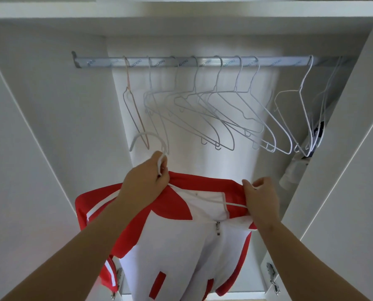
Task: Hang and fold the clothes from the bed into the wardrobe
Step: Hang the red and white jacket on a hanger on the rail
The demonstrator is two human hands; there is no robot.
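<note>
A red and white zip jacket [181,240] hangs in front of me on a white wire hanger [231,204], below the wardrobe rail [194,61]. My left hand [146,181] grips the hanger's hook together with the left side of the red collar. My right hand [260,198] pinches the right side of the collar and the hanger wire there. The jacket's zip is closed up to the chest. Its hem is out of view.
Several empty white wire hangers [224,111] hang tilted along the rail, and one pinkish hanger [135,109] at the left. More hangers and some dark and white clothing [311,137] sit at the far right. Open wardrobe doors [355,170] flank both sides.
</note>
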